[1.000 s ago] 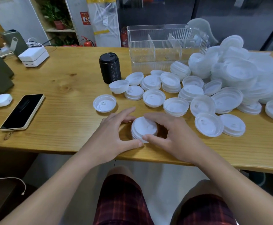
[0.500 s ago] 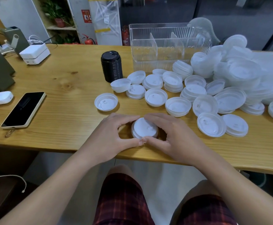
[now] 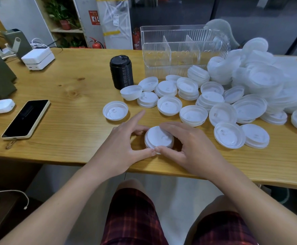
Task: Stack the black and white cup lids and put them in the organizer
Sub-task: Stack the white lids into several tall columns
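Head view: the left hand [image 3: 124,147] and right hand [image 3: 184,147] cup a short white stack [image 3: 159,138] between curled thumbs and fingers, at the table [image 3: 70,124] edge. The left forefinger points away. Uneven squeezing could skew the lids or tip them off the near edge. Beyond the hands: one black stack [image 3: 121,72], one empty organizer [image 3: 183,48], dozens of loose white lids [image 3: 169,105], uncountable.

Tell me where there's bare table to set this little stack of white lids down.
Bare wood lies between the phone and the lone upturned lid, and left of the black lid stack. To the right, loose white lids crowd the table up to the organizer.
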`<state>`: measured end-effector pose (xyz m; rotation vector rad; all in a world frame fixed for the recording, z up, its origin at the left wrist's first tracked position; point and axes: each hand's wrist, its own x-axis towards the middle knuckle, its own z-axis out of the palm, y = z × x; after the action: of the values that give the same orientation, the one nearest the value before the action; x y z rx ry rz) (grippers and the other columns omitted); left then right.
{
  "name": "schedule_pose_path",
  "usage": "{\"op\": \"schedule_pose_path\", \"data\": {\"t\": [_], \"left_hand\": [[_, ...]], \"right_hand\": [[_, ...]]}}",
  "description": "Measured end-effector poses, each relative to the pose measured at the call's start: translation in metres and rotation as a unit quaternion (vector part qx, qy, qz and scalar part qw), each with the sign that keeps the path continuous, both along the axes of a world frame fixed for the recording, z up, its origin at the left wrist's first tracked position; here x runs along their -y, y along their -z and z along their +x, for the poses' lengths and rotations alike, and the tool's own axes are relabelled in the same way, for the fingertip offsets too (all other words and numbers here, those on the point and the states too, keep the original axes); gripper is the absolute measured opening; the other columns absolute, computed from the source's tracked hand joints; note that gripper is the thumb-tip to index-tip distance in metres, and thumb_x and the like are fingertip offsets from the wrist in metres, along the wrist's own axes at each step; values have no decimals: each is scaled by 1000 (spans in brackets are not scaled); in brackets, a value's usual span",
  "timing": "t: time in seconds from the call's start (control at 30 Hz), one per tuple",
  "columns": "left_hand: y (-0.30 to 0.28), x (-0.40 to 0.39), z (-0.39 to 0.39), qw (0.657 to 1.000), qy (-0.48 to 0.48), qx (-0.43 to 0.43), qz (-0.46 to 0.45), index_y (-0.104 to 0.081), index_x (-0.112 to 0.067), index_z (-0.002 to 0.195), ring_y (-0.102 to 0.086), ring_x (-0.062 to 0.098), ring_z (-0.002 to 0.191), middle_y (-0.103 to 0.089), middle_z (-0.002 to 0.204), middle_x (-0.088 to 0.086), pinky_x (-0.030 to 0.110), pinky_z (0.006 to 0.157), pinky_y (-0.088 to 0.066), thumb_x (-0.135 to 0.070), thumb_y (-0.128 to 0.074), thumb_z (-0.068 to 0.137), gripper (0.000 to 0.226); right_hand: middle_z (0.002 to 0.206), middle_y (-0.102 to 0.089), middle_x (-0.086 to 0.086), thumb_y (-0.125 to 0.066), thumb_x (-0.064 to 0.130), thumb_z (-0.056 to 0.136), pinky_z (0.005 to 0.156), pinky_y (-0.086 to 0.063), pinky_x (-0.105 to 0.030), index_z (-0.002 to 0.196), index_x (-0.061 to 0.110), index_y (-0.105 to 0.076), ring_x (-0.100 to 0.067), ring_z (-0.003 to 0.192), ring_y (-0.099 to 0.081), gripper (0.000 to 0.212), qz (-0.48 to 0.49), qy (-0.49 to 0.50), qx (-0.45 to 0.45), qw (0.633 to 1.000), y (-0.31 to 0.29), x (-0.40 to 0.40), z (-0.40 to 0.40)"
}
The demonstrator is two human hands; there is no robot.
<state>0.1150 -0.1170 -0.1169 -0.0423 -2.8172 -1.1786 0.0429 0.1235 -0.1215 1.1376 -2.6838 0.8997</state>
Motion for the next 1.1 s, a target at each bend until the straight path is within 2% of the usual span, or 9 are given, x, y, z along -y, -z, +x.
{"op": "schedule_pose_path", "data": {"t": [0.27, 0.37, 0.43, 0.6, 0.7, 0.8, 0.93, 1.0, 1.1], "left_hand": [[-2, 10, 0, 999, 25, 10, -24, -41, -50, 164, -51, -7, 140, -60, 141, -44, 35, 121, -42, -59, -92, 82, 97], [-1, 17, -5, 998, -41, -47, 1, -65, -41, 149, -62, -11, 114, -74, 126, -28, 12, 96, -44, -39, -91, 89, 66], [3, 25, -11, 983, -122, -121, -58, -74, -32, 135, -62, -1, 95, -72, 116, -20, 5, 84, -41, -26, -88, 93, 45], [7, 51, -35, 965, -164, -102, -175, -76, -23, 131, -62, 21, 100, -64, 120, -9, 34, 88, -47, -26, -81, 99, 32], [3, 55, -43, 969, -148, -100, -171, -79, -25, 109, -63, 21, 95, -65, 101, -11, 33, 82, -44, -21, -76, 102, 8], [-1, 51, -47, 975, -130, -96, -155, -75, -28, 97, -60, 16, 94, -65, 95, -17, 30, 81, -44, -21, -74, 104, 10], [-11, 34, -44, 983, -108, -144, -43, -73, -26, 96, -58, 3, 82, -67, 89, -16, 15, 71, -38, -20, -70, 106, 12], [-18, 27, -42, 979, -111, -137, 102, -73, -20, 99, -58, 3, 74, -70, 86, -10, 15, 68, -41, -19, -68, 108, 11], [-27, 16, -44, 940, -91, -71, 323, -72, -12, 105, -57, 14, 76, -66, 85, 2, 24, 66, -45, -18, -61, 113, 14]], "right_hand": [[140, -67, 11, -70, 63, 97, 101, -54, -36, 145, 23, -64, -10, 125, -62, 63, 23, -10, -1, 1000, 0, 0, -1], [135, -67, 13, -71, 61, 98, 99, -48, -27, 145, 25, -63, -7, 120, -59, 59, 27, -1, 0, 1000, -2, 1, -1], [139, -63, 14, -68, 58, 101, 101, -42, -22, 149, 27, -59, -4, 123, -54, 58, 30, 8, 7, 999, -4, 2, -2], [154, -53, 14, -60, 55, 107, 108, -35, -20, 159, 29, -47, -7, 137, -48, 59, 45, 7, 1, 999, -6, 7, -5], [166, -43, 15, -58, 58, 107, 114, -28, -16, 164, 29, -41, -5, 149, -38, 66, 37, 19, 11, 999, -5, 5, -5], [170, -38, 14, -58, 58, 107, 118, -18, -10, 164, 27, -43, -3, 155, -31, 67, 25, 27, 10, 999, -3, 3, -4], [170, -38, 15, -63, 55, 105, 128, -25, -22, 163, 28, -44, 0, 157, -29, 67, -26, 35, 14, 999, -3, 0, -4], [169, -39, 17, -69, 49, 104, 127, -33, -36, 164, 29, -42, 0, 158, -31, 69, -78, 46, 16, 996, -4, -2, -5], [169, -40, 17, -78, 41, 100, 123, -43, -45, 164, 27, -41, -5, 157, -36, 76, -150, 52, 10, 987, -6, -4, -6]]}}
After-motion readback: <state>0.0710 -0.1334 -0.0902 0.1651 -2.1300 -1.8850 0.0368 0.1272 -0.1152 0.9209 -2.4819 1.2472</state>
